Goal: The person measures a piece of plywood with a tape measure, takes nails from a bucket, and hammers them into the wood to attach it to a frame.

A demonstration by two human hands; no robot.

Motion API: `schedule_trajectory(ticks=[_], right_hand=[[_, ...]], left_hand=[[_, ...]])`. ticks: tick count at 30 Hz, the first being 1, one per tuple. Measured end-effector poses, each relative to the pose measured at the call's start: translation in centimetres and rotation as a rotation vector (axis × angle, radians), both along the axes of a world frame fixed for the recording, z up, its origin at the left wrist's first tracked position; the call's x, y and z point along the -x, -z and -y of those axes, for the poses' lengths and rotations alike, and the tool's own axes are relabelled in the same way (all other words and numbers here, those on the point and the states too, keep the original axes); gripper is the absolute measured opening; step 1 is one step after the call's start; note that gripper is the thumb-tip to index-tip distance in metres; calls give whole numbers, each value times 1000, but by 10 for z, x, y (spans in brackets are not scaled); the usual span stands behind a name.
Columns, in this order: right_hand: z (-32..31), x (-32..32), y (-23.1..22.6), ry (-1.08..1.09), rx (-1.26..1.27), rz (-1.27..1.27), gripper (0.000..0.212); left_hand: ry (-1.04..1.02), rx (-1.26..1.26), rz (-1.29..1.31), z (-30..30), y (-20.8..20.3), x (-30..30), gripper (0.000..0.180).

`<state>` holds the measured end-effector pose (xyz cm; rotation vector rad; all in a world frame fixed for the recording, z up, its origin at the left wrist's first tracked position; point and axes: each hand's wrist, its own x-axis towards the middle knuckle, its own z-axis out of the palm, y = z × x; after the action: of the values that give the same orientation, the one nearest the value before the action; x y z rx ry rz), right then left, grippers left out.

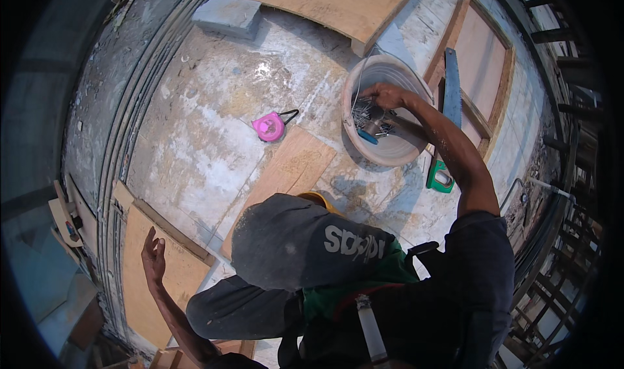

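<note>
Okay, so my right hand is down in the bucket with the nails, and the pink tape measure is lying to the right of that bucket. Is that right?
Not quite: the head view shows the pink tape measure to the left of the bucket. Your right hand is in the bucket with the nails.
</note>
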<state>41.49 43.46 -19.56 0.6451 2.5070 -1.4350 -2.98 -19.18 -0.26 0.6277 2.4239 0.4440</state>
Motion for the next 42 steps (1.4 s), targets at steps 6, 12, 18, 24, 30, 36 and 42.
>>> schedule_trajectory(ticks=[6, 12, 18, 24, 30, 36, 42], right_hand=[[-8, 7, -30, -14, -458, 568, 26], [14, 12, -15, 143, -642, 509, 21], [17, 12, -9, 120, -590, 423, 22], [25, 8, 0, 195, -699, 462, 17], [24, 13, 22, 82, -893, 233, 17], [30, 12, 18, 15, -906, 189, 17], [38, 18, 15, 52, -901, 411, 17]], left_hand=[[135, -41, -82, -84, -70, -27, 60], [367, -65, -175, -132, -126, -72, 58], [564, -14, -155, -155, -150, -109, 64], [587, 13, -118, -160, -151, -128, 66], [588, 36, -74, -169, -146, -134, 65], [568, 35, -59, -162, -138, -133, 64], [552, 34, -7, -168, -133, -134, 64]])
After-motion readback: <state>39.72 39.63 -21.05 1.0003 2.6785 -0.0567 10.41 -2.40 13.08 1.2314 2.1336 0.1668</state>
